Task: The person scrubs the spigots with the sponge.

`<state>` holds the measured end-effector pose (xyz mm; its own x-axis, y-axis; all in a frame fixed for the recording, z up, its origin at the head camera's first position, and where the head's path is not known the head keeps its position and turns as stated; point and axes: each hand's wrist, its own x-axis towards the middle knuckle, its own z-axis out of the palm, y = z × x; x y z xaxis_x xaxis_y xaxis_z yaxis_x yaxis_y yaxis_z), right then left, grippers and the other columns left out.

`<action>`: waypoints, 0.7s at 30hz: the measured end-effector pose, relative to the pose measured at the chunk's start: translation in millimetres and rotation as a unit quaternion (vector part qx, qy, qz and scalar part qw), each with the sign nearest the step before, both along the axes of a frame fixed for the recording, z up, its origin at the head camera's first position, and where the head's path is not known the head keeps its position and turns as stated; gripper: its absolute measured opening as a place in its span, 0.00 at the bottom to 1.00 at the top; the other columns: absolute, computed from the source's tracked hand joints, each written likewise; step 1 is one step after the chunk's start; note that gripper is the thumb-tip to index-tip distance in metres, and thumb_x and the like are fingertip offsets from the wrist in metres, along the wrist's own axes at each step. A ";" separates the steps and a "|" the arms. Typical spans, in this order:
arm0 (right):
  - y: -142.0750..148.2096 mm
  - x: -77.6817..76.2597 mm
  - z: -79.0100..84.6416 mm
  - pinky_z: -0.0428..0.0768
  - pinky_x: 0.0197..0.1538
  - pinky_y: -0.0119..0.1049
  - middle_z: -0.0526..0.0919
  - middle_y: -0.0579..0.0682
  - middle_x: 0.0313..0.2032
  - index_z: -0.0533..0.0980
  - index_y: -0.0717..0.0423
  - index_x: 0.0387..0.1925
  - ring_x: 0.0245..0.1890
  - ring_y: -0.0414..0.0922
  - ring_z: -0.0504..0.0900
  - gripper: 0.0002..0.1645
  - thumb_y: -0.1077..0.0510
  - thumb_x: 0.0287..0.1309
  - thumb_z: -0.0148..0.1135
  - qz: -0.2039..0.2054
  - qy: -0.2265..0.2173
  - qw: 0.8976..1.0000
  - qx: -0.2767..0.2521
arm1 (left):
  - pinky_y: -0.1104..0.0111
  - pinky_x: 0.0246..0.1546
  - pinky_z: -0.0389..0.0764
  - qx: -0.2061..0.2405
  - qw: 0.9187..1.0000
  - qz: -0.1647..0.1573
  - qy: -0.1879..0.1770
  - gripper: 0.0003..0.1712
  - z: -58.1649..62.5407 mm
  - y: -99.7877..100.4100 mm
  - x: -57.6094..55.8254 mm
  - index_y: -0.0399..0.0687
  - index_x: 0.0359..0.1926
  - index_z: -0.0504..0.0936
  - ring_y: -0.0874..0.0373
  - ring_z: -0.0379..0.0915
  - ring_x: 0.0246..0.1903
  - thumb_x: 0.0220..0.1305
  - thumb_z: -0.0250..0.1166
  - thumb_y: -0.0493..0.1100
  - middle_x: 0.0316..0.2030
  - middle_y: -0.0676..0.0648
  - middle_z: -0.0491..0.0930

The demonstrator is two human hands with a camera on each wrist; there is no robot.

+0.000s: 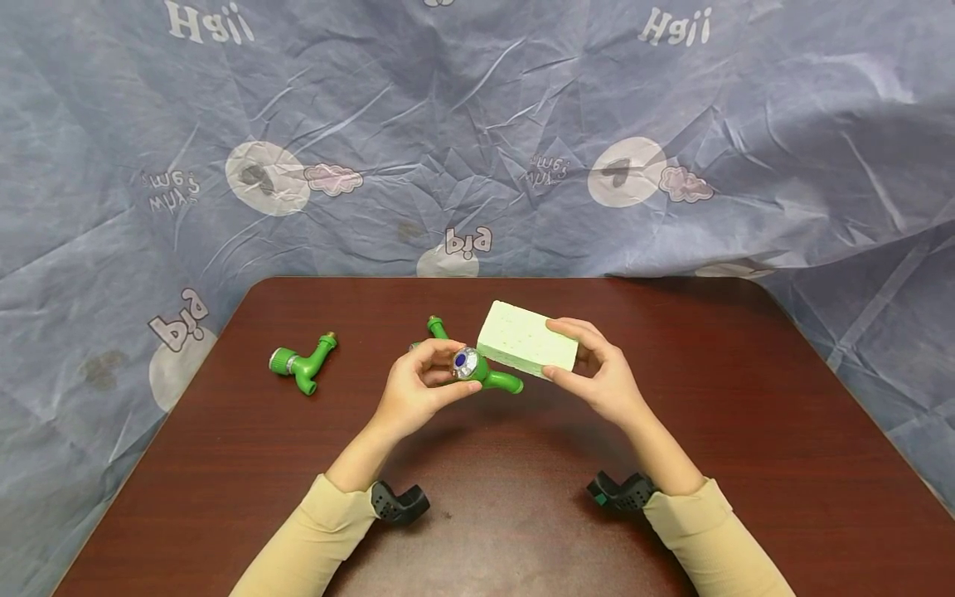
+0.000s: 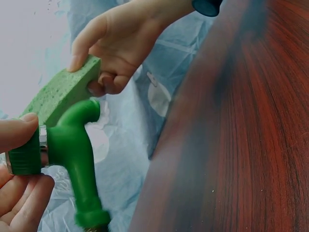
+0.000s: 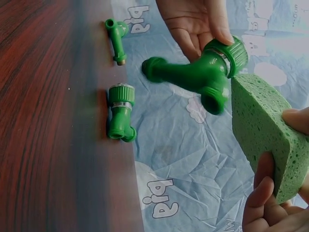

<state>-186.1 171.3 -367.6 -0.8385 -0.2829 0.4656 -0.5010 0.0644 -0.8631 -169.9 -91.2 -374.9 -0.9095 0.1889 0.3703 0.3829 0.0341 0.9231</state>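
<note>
My left hand (image 1: 410, 390) grips a green tap (image 1: 504, 381) by its ribbed knob, thumb on one side and fingers on the other. The knob's silver end with a blue centre faces up toward the head camera, and the spout points right. In my right hand (image 1: 608, 377) is a pale green sponge block (image 1: 522, 336), pinched at its right end between thumb and fingers. The sponge's near corner (image 3: 241, 87) meets the edge of the tap's knob in the right wrist view. Both things are held up above the table.
A second green tap (image 1: 302, 365) lies on the left of the dark red-brown table (image 1: 522, 497). Another green tap (image 1: 438, 328) lies behind my left hand, partly hidden by it. A wrinkled grey-blue printed cloth (image 1: 448, 124) hangs behind the table's far edge.
</note>
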 end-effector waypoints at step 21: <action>5.5 2.2 5.2 0.80 0.38 0.30 0.68 0.58 0.57 0.69 0.70 0.57 0.44 0.46 0.76 0.34 0.78 0.45 0.65 0.075 0.049 0.996 0.015 | 0.66 0.38 0.82 -0.016 0.999 0.031 -0.026 0.27 -2.5 0.3 0.2 0.38 0.48 0.81 0.52 0.81 0.33 0.42 0.76 0.32 0.40 0.40 0.81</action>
<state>-183.9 176.8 -362.4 -0.7373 -0.4166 0.5317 -0.5879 0.0080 -0.8089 -169.6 -90.9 -377.4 -0.9376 0.1431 0.3170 0.3308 0.0849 0.9399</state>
